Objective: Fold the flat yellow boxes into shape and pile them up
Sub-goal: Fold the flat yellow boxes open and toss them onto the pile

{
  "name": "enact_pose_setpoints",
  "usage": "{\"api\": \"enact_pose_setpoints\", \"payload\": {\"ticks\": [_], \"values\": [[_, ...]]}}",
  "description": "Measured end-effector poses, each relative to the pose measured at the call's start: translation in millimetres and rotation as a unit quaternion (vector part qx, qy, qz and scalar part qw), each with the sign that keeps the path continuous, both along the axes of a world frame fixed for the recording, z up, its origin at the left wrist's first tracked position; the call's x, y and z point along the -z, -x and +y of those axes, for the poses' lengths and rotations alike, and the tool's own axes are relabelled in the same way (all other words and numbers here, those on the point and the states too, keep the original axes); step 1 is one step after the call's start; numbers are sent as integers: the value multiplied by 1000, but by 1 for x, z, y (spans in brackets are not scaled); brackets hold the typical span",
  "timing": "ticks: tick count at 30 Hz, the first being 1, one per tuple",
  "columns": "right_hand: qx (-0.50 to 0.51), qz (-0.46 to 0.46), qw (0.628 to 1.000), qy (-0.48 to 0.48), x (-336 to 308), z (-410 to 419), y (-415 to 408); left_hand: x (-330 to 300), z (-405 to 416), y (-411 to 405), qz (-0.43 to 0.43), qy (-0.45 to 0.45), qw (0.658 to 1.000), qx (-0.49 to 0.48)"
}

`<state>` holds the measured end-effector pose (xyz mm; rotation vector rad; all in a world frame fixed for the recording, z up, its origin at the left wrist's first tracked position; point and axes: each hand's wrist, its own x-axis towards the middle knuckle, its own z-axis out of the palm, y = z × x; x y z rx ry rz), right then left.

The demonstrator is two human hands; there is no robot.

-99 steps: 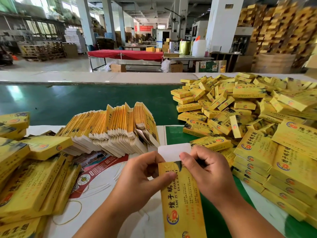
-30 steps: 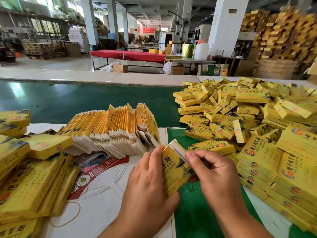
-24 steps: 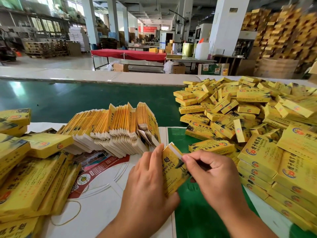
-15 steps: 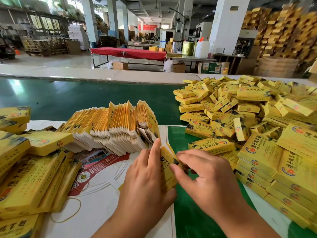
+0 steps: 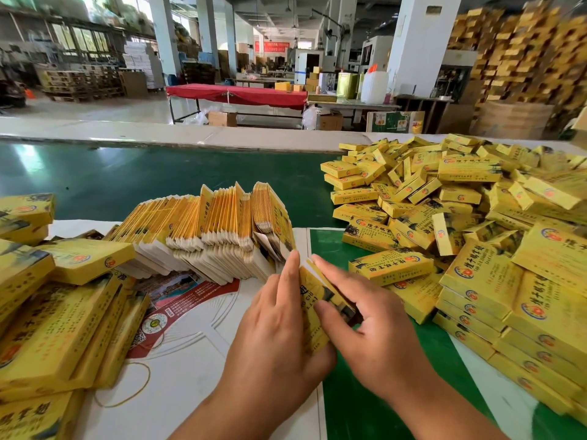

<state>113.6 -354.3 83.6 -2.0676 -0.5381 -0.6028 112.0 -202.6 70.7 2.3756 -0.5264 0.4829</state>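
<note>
While both hands close on it, the half-formed yellow cardboard box (image 5: 313,308) stands tilted on its edge near the front edge of the green work table (image 5: 158,182), about midway along it. The left hand (image 5: 279,328) backs it with straight fingers laid flat along its far-left face, thumb tucked under the lower end. The right hand (image 5: 371,325) presses from the other side, fingers spread and nearly straight across the printed face and the top flap, which looks close to tucked in, though the flap itself is mostly hidden.

Just behind the hands, a leaning row of flat yellow box blanks (image 5: 206,230) fans out on a white printed sheet (image 5: 197,350). To the right, a loose heap of folded yellow boxes (image 5: 444,201) spreads to the table's right edge, and stacks of larger yellow cartons (image 5: 57,312) sit by the left edge.

From where I stand, the risk is the flap: if it is pushed askew it could crease or spring back open. The left fingertips are almost touching the leaning blanks, so a nudge might topple that row.
</note>
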Motion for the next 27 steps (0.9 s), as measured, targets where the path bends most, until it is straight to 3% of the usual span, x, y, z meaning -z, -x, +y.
{"api": "enact_pose_setpoints", "payload": {"ticks": [6, 9, 12, 16, 19, 21, 23, 25, 27], "values": [[-6, -8, 999, 38, 4, -2, -6, 4, 1, -2, 38, 37, 998, 23], [-11, 36, 999, -24, 5, -8, -7, -2, 4, -3, 43, 40, 997, 54], [37, 142, 981, -128, 3, -27, -19, -18, 15, -4, 46, 17, 992, 114], [47, 380, 850, -363, 6, -44, -38, -31, 31, -5, 72, 97, 969, 214], [-3, 464, 788, -405, 6, -37, -35, -33, 29, -4, 52, 124, 964, 228], [-17, 485, 800, -353, 5, -29, -28, -33, 27, -5, 7, 149, 970, 192], [16, 446, 863, -235, 6, -22, -21, -31, 29, -9, 1, 187, 970, 156], [67, 321, 939, -101, 6, -21, -19, -30, 31, -13, 30, 216, 967, 130], [6, 184, 977, -108, 2, -23, -18, -26, 32, -17, 61, 203, 971, 111]]}}
